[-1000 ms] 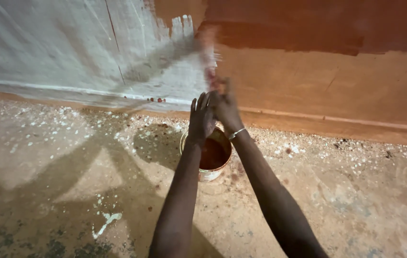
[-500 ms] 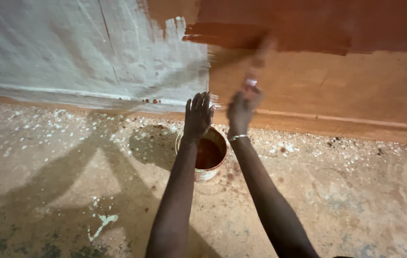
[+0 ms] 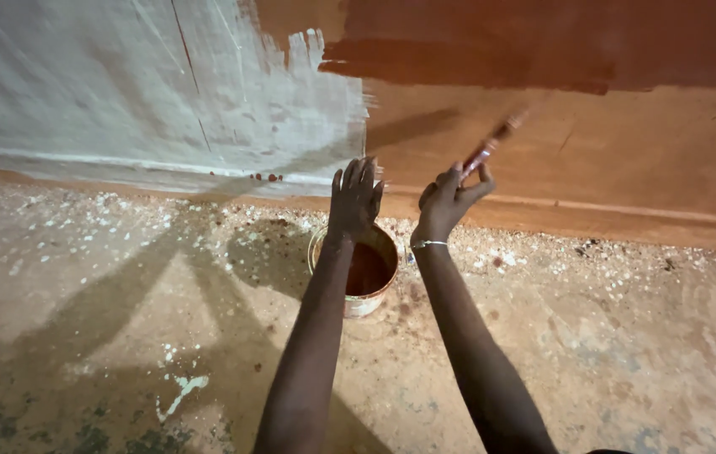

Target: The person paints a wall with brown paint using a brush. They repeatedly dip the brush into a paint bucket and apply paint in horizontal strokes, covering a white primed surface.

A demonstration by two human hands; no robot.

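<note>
- Across the top of the frame runs a wall, whitish at upper left, brown-painted at upper right; a gritty floor fills the lower part.
- At centre, the right hand pinches a paintbrush between its fingertips, tilted toward the brown wall.
- Just left, the left hand hovers with fingers spread, holding nothing, above a paint tin on the floor.
</note>
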